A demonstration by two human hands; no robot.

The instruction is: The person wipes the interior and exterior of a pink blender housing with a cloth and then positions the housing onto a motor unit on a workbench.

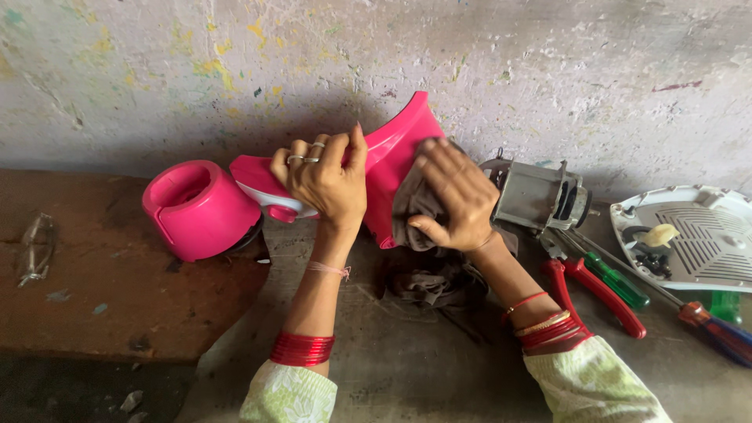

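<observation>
Counter [407,368]: grey, worn, under both my forearms. Pink plastic housing [392,149]: largest piece, curved, tilted up against the wall, directly under both hands. My left hand [325,184] grip is closed over its lower white-trimmed end, fingers wrapped on top. My right hand [454,200] grip holds a grey cloth [415,207], bunched and pressed flat against the housing's pink face; the cloth's tail hangs below that hand onto the counter. Pink round base [196,207]: just left of my left hand, lying on its side. White vented cover [697,235]: far right of my right hand. Metal motor [536,196]: just right of it. Red-handled pliers [599,294]: beside my right wrist.
</observation>
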